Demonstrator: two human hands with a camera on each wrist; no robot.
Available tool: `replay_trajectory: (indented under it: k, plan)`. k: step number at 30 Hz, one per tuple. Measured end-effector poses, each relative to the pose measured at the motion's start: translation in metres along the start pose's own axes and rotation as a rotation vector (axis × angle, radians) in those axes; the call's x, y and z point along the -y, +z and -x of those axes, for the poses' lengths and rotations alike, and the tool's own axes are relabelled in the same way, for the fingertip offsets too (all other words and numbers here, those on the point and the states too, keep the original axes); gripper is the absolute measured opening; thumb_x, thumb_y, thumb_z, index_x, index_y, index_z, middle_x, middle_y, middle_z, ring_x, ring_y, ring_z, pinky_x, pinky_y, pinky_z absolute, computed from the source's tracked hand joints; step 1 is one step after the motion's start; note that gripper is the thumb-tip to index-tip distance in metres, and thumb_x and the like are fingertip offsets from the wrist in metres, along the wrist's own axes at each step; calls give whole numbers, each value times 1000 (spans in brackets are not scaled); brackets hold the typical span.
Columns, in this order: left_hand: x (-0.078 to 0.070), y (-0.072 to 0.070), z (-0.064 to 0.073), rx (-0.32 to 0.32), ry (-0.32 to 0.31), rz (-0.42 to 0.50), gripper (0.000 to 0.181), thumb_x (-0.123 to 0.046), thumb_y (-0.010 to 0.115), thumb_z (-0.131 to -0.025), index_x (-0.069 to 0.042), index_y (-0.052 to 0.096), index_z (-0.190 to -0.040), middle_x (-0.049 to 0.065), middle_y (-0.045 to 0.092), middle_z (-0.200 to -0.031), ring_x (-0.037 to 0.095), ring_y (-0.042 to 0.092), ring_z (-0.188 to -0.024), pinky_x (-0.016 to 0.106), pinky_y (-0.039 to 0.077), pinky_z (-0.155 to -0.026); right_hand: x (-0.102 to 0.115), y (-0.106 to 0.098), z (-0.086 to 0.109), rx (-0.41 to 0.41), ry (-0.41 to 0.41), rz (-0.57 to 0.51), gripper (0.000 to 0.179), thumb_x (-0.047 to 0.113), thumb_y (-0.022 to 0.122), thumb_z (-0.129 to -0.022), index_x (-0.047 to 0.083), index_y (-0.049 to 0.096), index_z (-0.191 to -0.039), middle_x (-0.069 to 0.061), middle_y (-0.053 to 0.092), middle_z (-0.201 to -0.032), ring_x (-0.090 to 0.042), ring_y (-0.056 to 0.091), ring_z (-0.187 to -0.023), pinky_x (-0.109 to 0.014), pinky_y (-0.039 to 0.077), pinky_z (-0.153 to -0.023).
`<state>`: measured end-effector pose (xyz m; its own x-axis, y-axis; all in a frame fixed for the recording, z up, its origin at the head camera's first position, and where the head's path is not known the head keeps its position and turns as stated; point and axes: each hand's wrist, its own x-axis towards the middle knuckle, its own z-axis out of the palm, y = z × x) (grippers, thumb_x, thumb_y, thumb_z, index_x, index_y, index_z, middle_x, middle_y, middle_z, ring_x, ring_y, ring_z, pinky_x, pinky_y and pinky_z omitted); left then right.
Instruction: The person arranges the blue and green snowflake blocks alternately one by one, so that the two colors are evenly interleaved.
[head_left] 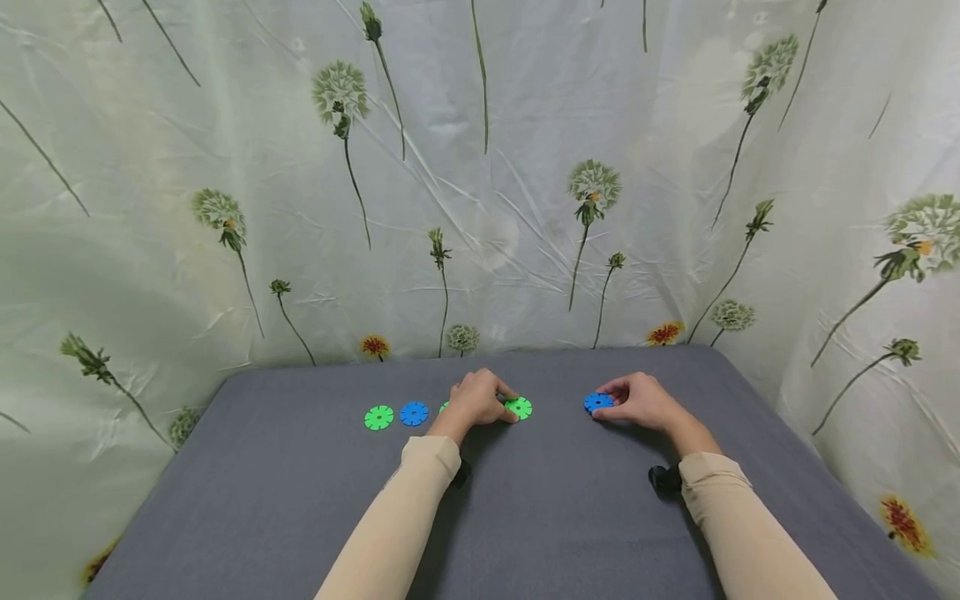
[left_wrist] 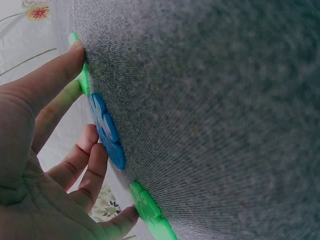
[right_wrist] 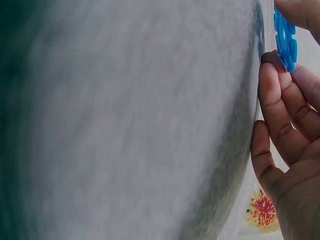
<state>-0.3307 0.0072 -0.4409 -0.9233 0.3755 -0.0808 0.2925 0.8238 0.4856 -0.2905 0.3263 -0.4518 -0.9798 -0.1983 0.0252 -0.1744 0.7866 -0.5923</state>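
Observation:
My left hand (head_left: 476, 402) pinches the edges of a green notched disc (head_left: 519, 407) on the table between thumb and index finger. In the left wrist view, its other fingers lie beside a blue disc (left_wrist: 107, 131) and touch near a second green disc (left_wrist: 151, 212). The head view hides that blue disc behind the hand. Over to the right, my right hand (head_left: 647, 402) holds another blue notched disc (head_left: 598, 402) between thumb and fingers. In the right wrist view this blue disc (right_wrist: 285, 39) is tilted and lifted slightly off the cloth.
Further left on the grey cloth-covered table (head_left: 555, 517) lie a green disc (head_left: 378, 417) and a blue disc (head_left: 414, 413), in a row with the others. A flower-printed curtain (head_left: 495, 208) hangs along the table's back edge and both sides.

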Motion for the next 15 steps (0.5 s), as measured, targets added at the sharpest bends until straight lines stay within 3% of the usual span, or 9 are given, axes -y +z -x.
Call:
replay_trajectory:
  k: [15]
  plan:
    - [0, 0, 1, 3, -9, -1, 36, -35, 93, -86, -31, 84, -121, 7, 68, -146, 40, 57, -139, 68, 38, -121, 24, 17, -19, 25, -86, -2, 44, 29, 91, -87, 1, 81, -119, -5, 77, -95, -9, 64, -84, -28, 55, -76]
